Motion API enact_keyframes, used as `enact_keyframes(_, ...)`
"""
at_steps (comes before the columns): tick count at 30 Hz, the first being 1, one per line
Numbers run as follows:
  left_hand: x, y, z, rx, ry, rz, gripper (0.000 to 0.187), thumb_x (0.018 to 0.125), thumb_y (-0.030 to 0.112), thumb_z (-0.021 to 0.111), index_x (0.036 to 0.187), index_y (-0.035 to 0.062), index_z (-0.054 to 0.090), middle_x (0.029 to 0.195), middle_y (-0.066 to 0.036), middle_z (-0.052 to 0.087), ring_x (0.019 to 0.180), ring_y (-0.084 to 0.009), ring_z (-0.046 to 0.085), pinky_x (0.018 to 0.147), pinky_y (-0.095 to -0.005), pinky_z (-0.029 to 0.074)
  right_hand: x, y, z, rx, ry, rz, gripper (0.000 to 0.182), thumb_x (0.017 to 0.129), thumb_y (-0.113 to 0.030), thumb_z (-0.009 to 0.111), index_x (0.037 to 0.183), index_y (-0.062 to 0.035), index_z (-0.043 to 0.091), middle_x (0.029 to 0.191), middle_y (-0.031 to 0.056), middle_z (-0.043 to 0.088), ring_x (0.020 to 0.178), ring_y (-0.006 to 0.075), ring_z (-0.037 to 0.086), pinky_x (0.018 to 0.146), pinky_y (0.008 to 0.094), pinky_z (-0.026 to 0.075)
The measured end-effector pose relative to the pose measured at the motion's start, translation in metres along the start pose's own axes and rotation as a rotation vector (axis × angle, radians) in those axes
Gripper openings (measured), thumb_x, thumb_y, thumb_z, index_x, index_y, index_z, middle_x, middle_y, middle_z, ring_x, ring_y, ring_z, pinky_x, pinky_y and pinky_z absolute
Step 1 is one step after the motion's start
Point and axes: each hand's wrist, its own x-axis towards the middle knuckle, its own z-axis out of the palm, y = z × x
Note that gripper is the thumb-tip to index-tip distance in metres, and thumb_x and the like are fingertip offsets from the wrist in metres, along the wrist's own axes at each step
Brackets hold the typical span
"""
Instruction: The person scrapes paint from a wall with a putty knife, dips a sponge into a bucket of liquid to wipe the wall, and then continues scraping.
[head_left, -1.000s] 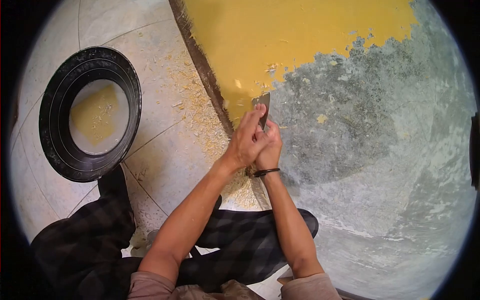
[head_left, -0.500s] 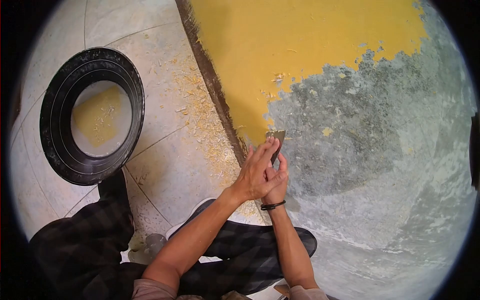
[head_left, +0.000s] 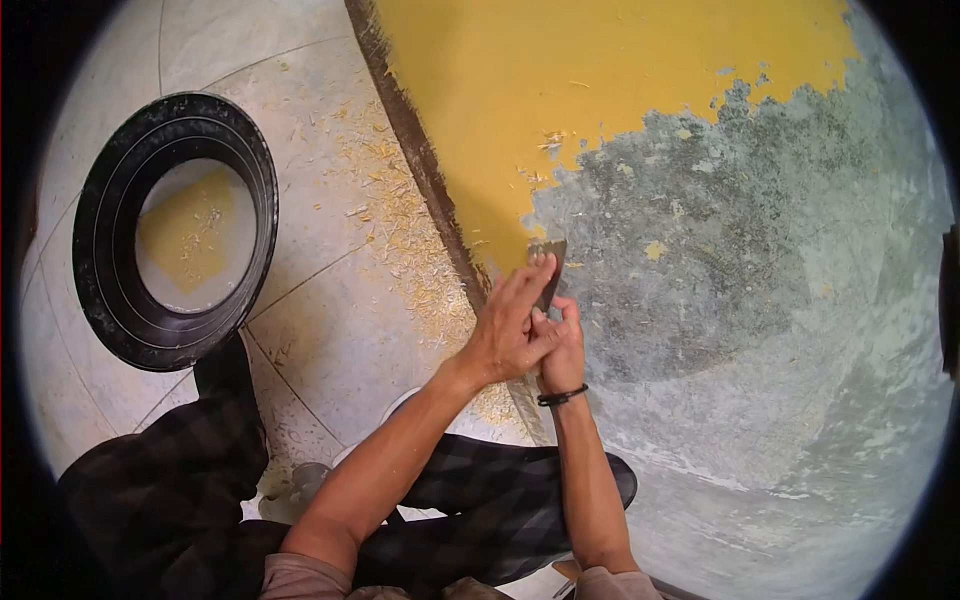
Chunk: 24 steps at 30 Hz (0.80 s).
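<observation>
A scraper has its wide blade against the wall at the ragged lower edge of the yellow paint. My right hand, with a dark band at the wrist, is closed around the scraper's handle, which is mostly hidden. From the left, my left hand presses its long fingers along the blade, its thumb lying by my right hand. Small yellow flakes cling at the blade's edge. Bare grey wall spreads to the right of the blade.
On the tiled floor at left stands a black bucket holding cloudy liquid and bits of debris. Yellow and white paint shavings litter the floor along the brown strip at the wall's foot. My bent legs are below.
Both hands and the scraper have moved slightly up along the wall, and my right wrist has shifted right. The view has shifted a little too.
</observation>
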Motion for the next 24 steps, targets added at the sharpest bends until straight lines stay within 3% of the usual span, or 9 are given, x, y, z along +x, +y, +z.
enact_keyframes(2, -0.006, 0.002, 0.006, 0.064, -0.027, 0.0, 0.08, 0.086, 0.049, 0.058, 0.142, -0.0029, 0.033, 0.134, -0.025, 0.042, 0.131, -0.0415, 0.036, 0.109, -0.0495, 0.025, -0.009, -0.008, 0.002, -0.009, 0.018, 0.057, 0.022, 0.096, -0.011, 0.055, 0.111, -0.0086, 0.038, 0.077, 0.003, 0.057, 0.065, 0.0073, 0.051, 0.055, 0.0223, 0.042)
enact_keyframes(3, -0.007, 0.001, 0.006, 0.112, -0.053, -0.012, 0.082, 0.085, 0.05, 0.059, 0.143, -0.0021, 0.031, 0.138, -0.024, 0.039, 0.131, -0.0421, 0.035, 0.107, -0.0558, 0.022, -0.004, 0.009, -0.004, 0.042, 0.029, -0.019, 0.022, 0.096, -0.012, 0.054, 0.11, -0.0089, 0.038, 0.08, 0.0046, 0.059, 0.067, 0.007, 0.053, 0.056, 0.0224, 0.043)
enact_keyframes(6, -0.005, -0.002, 0.008, 0.147, -0.01, 0.008, 0.083, 0.084, 0.05, 0.06, 0.144, -0.0013, 0.03, 0.142, -0.024, 0.035, 0.133, -0.0424, 0.033, 0.106, -0.0606, 0.02, 0.0, 0.014, 0.006, -0.076, 0.079, -0.1, 0.022, 0.097, -0.013, 0.054, 0.11, -0.0091, 0.038, 0.078, 0.0038, 0.059, 0.066, 0.0066, 0.053, 0.055, 0.0219, 0.043)
enact_keyframes(10, 0.013, -0.009, -0.003, 0.128, -0.001, 0.004, 0.081, 0.085, 0.048, 0.059, 0.143, -0.0015, 0.031, 0.144, -0.024, 0.034, 0.134, -0.0412, 0.031, 0.109, -0.0559, 0.02, 0.023, 0.008, 0.012, -0.08, 0.081, -0.072, 0.023, 0.097, -0.012, 0.054, 0.111, -0.009, 0.037, 0.079, 0.0038, 0.058, 0.066, 0.0068, 0.053, 0.054, 0.021, 0.042)
enact_keyframes(12, 0.021, -0.014, -0.012, 0.096, 0.01, 0.011, 0.078, 0.086, 0.045, 0.058, 0.143, -0.0018, 0.031, 0.143, -0.024, 0.036, 0.135, -0.0405, 0.031, 0.11, -0.05, 0.023, 0.033, 0.001, 0.025, -0.147, 0.057, -0.099, 0.018, 0.097, -0.013, 0.053, 0.108, -0.0064, 0.04, 0.071, -0.0008, 0.052, 0.06, 0.0045, 0.045, 0.051, 0.0208, 0.038)
enact_keyframes(13, 0.02, -0.014, -0.013, 0.087, 0.03, 0.024, 0.077, 0.087, 0.044, 0.058, 0.143, -0.0023, 0.032, 0.141, -0.024, 0.037, 0.134, -0.0399, 0.032, 0.11, -0.0441, 0.025, 0.03, -0.006, 0.035, -0.035, 0.068, -0.061, 0.017, 0.097, -0.011, 0.053, 0.107, -0.0056, 0.041, 0.07, -0.001, 0.051, 0.06, 0.0042, 0.045, 0.052, 0.0205, 0.039)
enact_keyframes(20, 0.004, -0.006, 0.001, 0.13, -0.004, 0.001, 0.08, 0.086, 0.046, 0.059, 0.143, -0.0017, 0.03, 0.141, -0.024, 0.037, 0.135, -0.0396, 0.031, 0.109, -0.0524, 0.021, 0.007, 0.007, 0.011, -0.201, 0.122, -0.075, 0.029, 0.096, -0.007, 0.053, 0.121, -0.0024, 0.039, 0.076, -0.0003, 0.055, 0.063, 0.0051, 0.049, 0.054, 0.0213, 0.042)
enact_keyframes(22, 0.001, -0.002, 0.002, 0.154, -0.04, -0.055, 0.082, 0.085, 0.047, 0.06, 0.143, -0.0016, 0.03, 0.141, -0.024, 0.037, 0.135, -0.0405, 0.031, 0.108, -0.0558, 0.02, 0.001, 0.005, 0.013, -0.149, 0.092, -0.125, 0.041, 0.095, -0.008, 0.054, 0.13, -0.004, 0.033, 0.095, 0.0092, 0.062, 0.076, 0.0112, 0.06, 0.064, 0.0224, 0.049)
enact_keyframes(24, 0.0, -0.004, 0.002, 0.139, -0.029, -0.035, 0.081, 0.085, 0.046, 0.06, 0.143, -0.0017, 0.03, 0.141, -0.025, 0.037, 0.135, -0.0407, 0.03, 0.108, -0.0546, 0.021, -0.003, 0.001, 0.018, -0.205, 0.105, -0.116, 0.038, 0.096, -0.008, 0.052, 0.129, -0.0022, 0.035, 0.089, 0.0058, 0.06, 0.072, 0.0093, 0.058, 0.062, 0.0216, 0.048)
